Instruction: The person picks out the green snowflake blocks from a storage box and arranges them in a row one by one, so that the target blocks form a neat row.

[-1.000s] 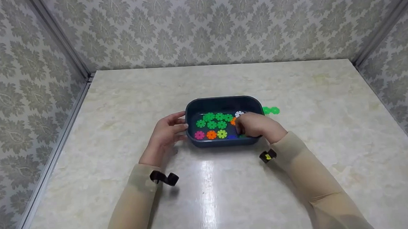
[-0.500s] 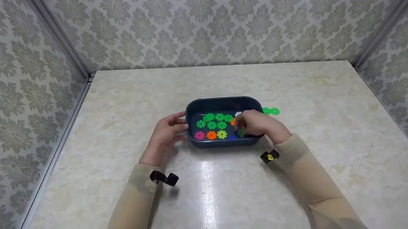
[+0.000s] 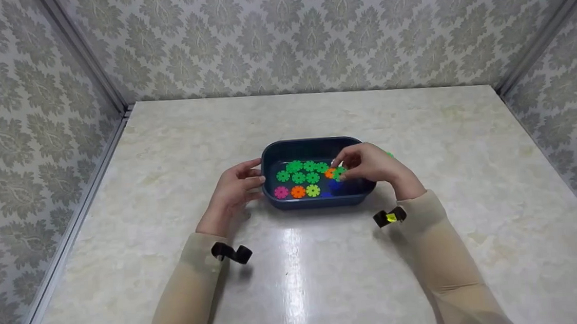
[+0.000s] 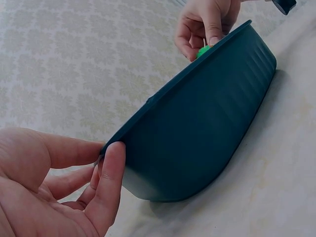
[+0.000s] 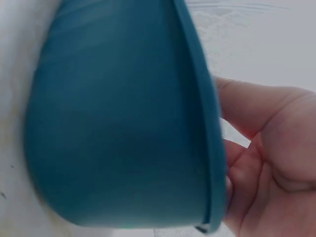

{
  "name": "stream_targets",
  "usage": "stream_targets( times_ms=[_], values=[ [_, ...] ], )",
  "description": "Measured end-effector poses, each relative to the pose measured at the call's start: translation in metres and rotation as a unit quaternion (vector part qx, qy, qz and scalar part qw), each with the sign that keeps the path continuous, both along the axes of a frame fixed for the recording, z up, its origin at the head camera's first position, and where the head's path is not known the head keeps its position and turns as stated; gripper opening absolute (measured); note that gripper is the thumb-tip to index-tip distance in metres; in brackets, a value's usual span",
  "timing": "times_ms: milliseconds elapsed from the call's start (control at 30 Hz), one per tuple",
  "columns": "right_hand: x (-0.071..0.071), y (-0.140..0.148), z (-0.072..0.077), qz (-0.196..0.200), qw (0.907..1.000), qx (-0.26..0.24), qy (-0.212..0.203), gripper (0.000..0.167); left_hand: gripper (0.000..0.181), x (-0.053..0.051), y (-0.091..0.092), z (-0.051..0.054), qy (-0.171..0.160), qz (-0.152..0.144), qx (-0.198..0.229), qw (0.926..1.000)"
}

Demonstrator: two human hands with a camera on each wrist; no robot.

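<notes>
A dark blue plastic bin (image 3: 317,202) stands on the table, holding several flat notched discs. My left hand (image 3: 234,192) is at its left end, fingertips and thumb touching the end wall and rim, as the left wrist view also shows (image 4: 59,177). Over the bin's right part, my right hand (image 3: 374,165) pinches a green notched disc (image 3: 340,173) between thumb and fingers. Next to that disc lies an orange one (image 3: 329,173). Green discs (image 3: 297,178) cluster left of centre. Pink (image 3: 281,192), orange (image 3: 298,191) and yellow (image 3: 313,190) discs line the front. In the right wrist view, the bin hides the right fingertips.
Just outside the bin's right end is a green piece (image 3: 390,154), mostly covered by my right hand. Blue discs (image 3: 335,184) lie in the bin's front right. The pale marbled table (image 3: 188,134) meets patterned walls (image 3: 284,38) behind and at both sides.
My right hand has risen from the bin's floor and shifted slightly right and back, bringing up the green disc, which now shows between its fingers. The left hand stays at the bin.
</notes>
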State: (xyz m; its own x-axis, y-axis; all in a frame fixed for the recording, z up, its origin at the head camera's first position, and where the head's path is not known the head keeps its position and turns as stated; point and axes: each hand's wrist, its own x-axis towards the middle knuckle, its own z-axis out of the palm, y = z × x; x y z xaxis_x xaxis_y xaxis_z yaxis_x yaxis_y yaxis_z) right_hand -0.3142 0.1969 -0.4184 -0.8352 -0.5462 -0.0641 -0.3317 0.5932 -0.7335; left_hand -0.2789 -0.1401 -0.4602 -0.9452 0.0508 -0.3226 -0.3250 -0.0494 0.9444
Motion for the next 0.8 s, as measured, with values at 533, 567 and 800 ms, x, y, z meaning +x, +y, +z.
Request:
stream_targets(
  times_ms=[533,567,800],
  values=[
    [-0.010,0.041,0.006,-0.100,0.9867,-0.104,-0.075,0.039,0.057,-0.001,-0.001,-0.001,-0.008,0.004,0.002,1.0000],
    [-0.010,0.043,0.006,-0.105,0.9857,-0.108,-0.076,0.039,0.057,-0.001,-0.001,-0.001,-0.008,0.005,0.003,0.9999],
    [-0.014,0.060,0.003,-0.134,0.9784,-0.135,-0.081,0.043,0.056,-0.001,0.000,0.000,-0.010,0.006,0.003,0.9999]
  ],
)
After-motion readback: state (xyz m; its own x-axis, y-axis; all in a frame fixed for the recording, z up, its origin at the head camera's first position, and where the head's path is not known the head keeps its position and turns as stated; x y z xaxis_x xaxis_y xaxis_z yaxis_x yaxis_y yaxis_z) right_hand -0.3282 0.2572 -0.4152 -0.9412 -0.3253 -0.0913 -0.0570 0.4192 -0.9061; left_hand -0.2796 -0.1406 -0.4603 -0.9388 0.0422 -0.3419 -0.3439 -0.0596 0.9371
